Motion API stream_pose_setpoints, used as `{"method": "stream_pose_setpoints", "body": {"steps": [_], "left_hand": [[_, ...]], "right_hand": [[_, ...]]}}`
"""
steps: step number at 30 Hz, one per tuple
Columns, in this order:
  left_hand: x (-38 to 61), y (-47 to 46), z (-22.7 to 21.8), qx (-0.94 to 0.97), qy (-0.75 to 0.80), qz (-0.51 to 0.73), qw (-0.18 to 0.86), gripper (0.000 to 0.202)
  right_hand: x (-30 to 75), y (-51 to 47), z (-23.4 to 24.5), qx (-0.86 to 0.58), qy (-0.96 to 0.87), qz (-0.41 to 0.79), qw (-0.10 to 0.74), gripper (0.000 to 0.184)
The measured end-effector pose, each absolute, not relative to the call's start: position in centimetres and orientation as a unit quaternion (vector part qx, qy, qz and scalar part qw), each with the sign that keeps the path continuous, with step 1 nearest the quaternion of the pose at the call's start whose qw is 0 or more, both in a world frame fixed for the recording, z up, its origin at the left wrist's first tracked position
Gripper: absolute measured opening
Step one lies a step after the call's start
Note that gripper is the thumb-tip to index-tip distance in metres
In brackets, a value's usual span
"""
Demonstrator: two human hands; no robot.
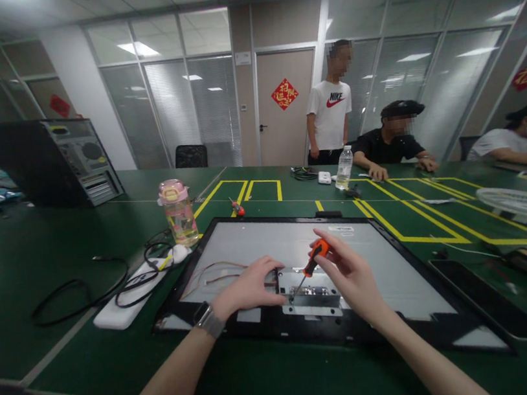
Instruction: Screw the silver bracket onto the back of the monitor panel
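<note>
Two bare hands at work: right hand (351,271) slants in from four o'clock, grip pinching the screwdriver (311,265) by its handle, tip aimed toward seven o'clock at the metal bracket (303,310), which sits toward six o'clock on the flat panel (394,274) on the table (280,385). Screwdriver looks light, stiff, best held by that handle; panel likely fragile, take by edges. Left hand (249,288) at bracket's nine o'clock, thumb and fingers spread, firm contact unclear

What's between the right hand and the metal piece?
The head view shows an orange screwdriver, slanting from the right hand down toward the metal piece.
</note>
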State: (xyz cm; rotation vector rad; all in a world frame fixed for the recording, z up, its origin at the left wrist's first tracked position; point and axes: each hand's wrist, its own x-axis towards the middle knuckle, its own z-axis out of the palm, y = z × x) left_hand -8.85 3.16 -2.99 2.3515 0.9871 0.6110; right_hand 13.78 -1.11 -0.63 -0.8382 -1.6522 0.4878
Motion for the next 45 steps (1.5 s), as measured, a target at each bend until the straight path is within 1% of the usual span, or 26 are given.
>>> {"method": "stream_pose_setpoints", "body": {"steps": [3, 8, 10, 15, 21, 23, 28, 31, 36, 42, 45], "left_hand": [[-8.84, 3.04, -2.78, 0.862, 0.366, 0.226, 0.267, 0.062], [-8.88, 2.94, -2.57, 0.859, 0.369, 0.221, 0.277, 0.062], [-8.89, 2.99, -2.67, 0.86, 0.37, 0.222, 0.273, 0.062], [-8.88, 3.22, -3.13, 0.86, 0.371, 0.227, 0.266, 0.062], [-8.95, 3.27, -3.17, 0.864, 0.369, 0.223, 0.259, 0.064], [-8.94, 3.23, -3.11, 0.863, 0.37, 0.224, 0.26, 0.063], [-8.88, 3.15, -3.03, 0.862, 0.372, 0.221, 0.264, 0.064], [-8.86, 3.2, -3.02, 0.863, 0.369, 0.219, 0.265, 0.063], [-8.89, 3.22, -3.0, 0.865, 0.369, 0.219, 0.26, 0.062], [-8.97, 3.28, -3.21, 0.864, 0.366, 0.22, 0.265, 0.064], [-8.97, 3.37, -3.32, 0.866, 0.362, 0.223, 0.262, 0.064]], "right_hand": [[13.86, -1.03, -0.52, -0.374, -0.705, 0.165, 0.579, 0.034], [14.1, -1.13, -0.26, -0.344, -0.707, 0.229, 0.573, 0.037], [14.07, -1.07, -0.24, -0.352, -0.702, 0.224, 0.577, 0.037], [13.99, -0.65, -0.61, -0.376, -0.688, 0.162, 0.599, 0.023], [13.99, -0.76, -0.39, -0.368, -0.672, 0.172, 0.62, 0.011], [14.02, -0.95, -0.12, -0.374, -0.669, 0.19, 0.614, 0.013], [14.22, -1.22, 0.12, -0.371, -0.676, 0.253, 0.584, 0.029], [14.14, -1.31, 0.11, -0.361, -0.684, 0.25, 0.582, 0.027], [13.84, -1.44, 0.15, -0.366, -0.674, 0.224, 0.601, 0.017], [14.06, -1.47, 0.08, -0.379, -0.664, 0.261, 0.589, 0.027], [13.95, -1.32, -0.09, -0.362, -0.663, 0.271, 0.597, 0.024]]}}
